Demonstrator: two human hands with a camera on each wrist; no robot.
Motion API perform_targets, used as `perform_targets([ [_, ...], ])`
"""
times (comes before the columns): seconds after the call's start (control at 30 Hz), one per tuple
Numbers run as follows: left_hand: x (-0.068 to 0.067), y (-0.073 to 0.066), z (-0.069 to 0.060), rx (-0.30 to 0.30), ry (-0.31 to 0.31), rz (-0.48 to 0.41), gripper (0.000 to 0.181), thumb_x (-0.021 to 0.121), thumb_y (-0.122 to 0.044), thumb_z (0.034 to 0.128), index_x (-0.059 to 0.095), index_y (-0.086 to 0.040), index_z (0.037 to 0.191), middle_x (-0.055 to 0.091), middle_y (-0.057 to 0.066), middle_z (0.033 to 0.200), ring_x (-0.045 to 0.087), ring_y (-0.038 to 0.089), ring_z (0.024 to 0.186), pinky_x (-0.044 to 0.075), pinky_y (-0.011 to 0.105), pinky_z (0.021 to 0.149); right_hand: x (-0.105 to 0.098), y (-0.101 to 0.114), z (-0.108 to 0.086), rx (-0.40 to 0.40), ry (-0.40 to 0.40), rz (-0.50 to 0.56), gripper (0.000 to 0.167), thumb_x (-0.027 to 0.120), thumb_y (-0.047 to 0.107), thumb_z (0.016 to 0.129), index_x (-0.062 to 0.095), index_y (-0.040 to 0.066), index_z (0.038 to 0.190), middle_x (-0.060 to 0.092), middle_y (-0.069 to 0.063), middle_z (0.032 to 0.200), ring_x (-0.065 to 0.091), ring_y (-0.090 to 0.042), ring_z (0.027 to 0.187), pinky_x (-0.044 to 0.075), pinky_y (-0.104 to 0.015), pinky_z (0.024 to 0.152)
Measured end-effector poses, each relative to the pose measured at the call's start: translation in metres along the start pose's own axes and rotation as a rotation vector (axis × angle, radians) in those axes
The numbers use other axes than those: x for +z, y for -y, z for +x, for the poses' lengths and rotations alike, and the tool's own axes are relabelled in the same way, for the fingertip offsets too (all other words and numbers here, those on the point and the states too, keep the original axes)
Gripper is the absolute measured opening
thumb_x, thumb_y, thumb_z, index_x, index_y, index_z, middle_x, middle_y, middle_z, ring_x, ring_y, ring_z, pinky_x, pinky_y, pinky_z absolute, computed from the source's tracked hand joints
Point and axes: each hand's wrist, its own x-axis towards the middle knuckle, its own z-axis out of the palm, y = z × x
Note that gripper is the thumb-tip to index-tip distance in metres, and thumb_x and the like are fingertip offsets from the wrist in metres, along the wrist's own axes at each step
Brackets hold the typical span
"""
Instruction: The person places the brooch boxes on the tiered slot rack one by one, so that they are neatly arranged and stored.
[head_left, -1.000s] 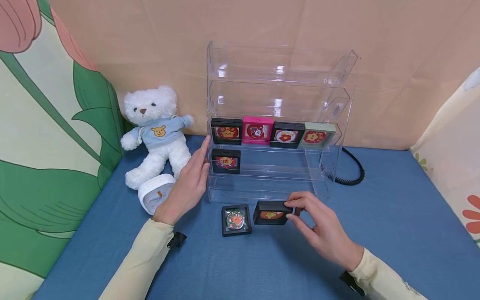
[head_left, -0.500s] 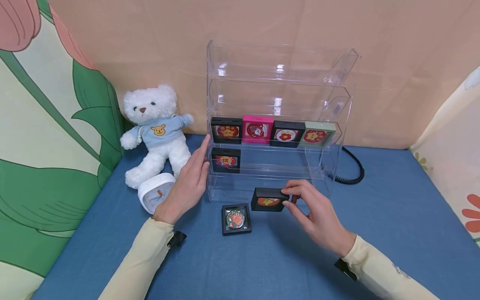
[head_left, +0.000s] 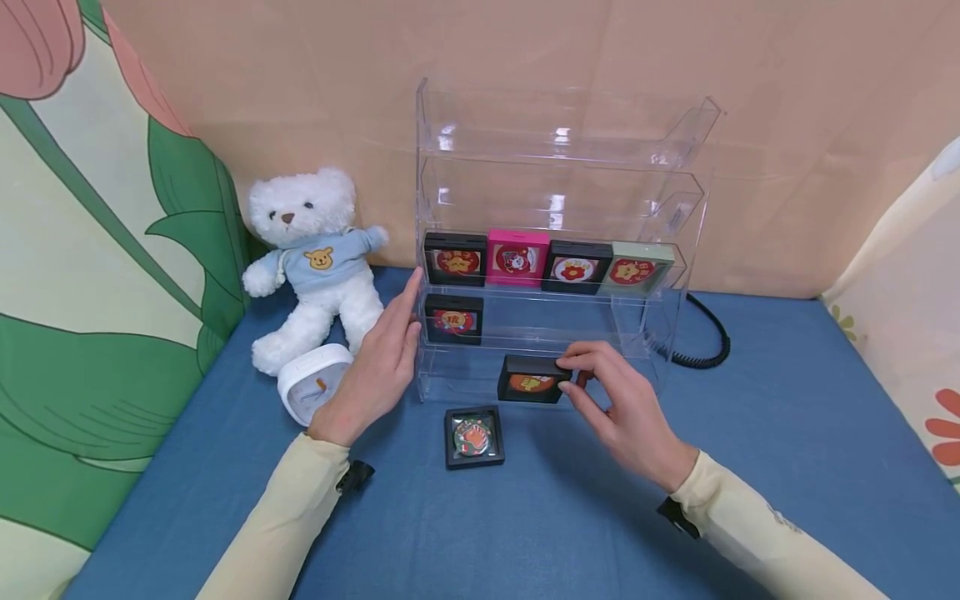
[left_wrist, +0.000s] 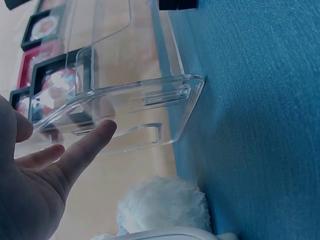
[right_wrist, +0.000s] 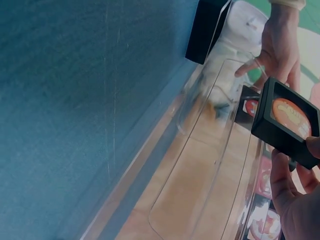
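My right hand (head_left: 630,417) pinches the right end of a small black display box (head_left: 532,380) with a round orange-red badge inside. In the head view the box appears in front of the lowest tier of a clear acrylic rack (head_left: 555,158). My left hand (head_left: 371,367) has its fingers straight and touches the rack's left side; the left wrist view shows a fingertip against the clear panel. One black box (head_left: 453,320) stands at the left of the second tier from the bottom. On the blue cloth lies another black box (head_left: 474,437) with a round badge, face up.
Above, one tier holds black boxes, a pink box (head_left: 517,257) and a pale green box (head_left: 636,268). A white teddy bear (head_left: 315,258) and a white clock (head_left: 311,385) stand left of the rack. A black coiled cord (head_left: 701,360) lies at its right.
My right hand has lifted the black box from beside the badge box on the cloth and moved it up and slightly left, toward the rack. The left hand stays at the rack's side.
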Motion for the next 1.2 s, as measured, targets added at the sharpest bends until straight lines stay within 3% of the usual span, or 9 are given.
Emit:
perform_targets([
  [0.27, 0.000, -0.002, -0.001, -0.008, 0.006, -0.004, 0.064, 0.037, -0.017, 0.1111, 0.004, -0.028, 0.165, 0.025, 0.009, 0.165, 0.028, 0.028, 0.149, 0.028, 0.052, 0.118, 0.001, -0.004, 0.010, -0.011, -0.021, 0.000, 0.033, 0.075, 0.001, 0.090, 0.063, 0.008, 0.121, 0.061, -0.005, 0.123, 0.057, -0.013, 0.093, 0.049, -0.025, 0.067],
  [0.57, 0.000, 0.001, 0.000, 0.004, 0.000, -0.003, 0.064, 0.037, -0.016, 0.1108, 0.005, -0.028, 0.165, 0.026, 0.008, 0.165, 0.028, 0.027, 0.149, 0.027, 0.051, 0.118, 0.002, -0.008, 0.020, -0.021, -0.038, 0.006, 0.033, 0.074, 0.000, 0.091, 0.062, 0.006, 0.121, 0.060, -0.006, 0.124, 0.060, -0.016, 0.093, 0.051, -0.024, 0.076],
  [0.83, 0.000, 0.000, 0.000, 0.008, -0.006, -0.003, 0.064, 0.037, -0.016, 0.1107, 0.005, -0.029, 0.164, 0.028, 0.009, 0.164, 0.029, 0.026, 0.148, 0.028, 0.050, 0.118, 0.004, -0.012, 0.031, -0.036, -0.068, -0.010, 0.036, 0.076, -0.004, 0.088, 0.063, 0.004, 0.121, 0.060, -0.008, 0.124, 0.062, -0.020, 0.096, 0.057, -0.036, 0.077],
  [1.2, 0.000, -0.001, 0.000, 0.009, -0.010, 0.001, 0.065, 0.038, -0.014, 0.1104, 0.005, -0.029, 0.165, 0.029, 0.009, 0.163, 0.030, 0.026, 0.148, 0.029, 0.050, 0.117, 0.004, -0.015, 0.042, -0.046, -0.067, -0.024, 0.035, 0.075, -0.001, 0.089, 0.062, 0.004, 0.121, 0.060, -0.010, 0.125, 0.062, -0.021, 0.098, 0.057, -0.037, 0.078],
])
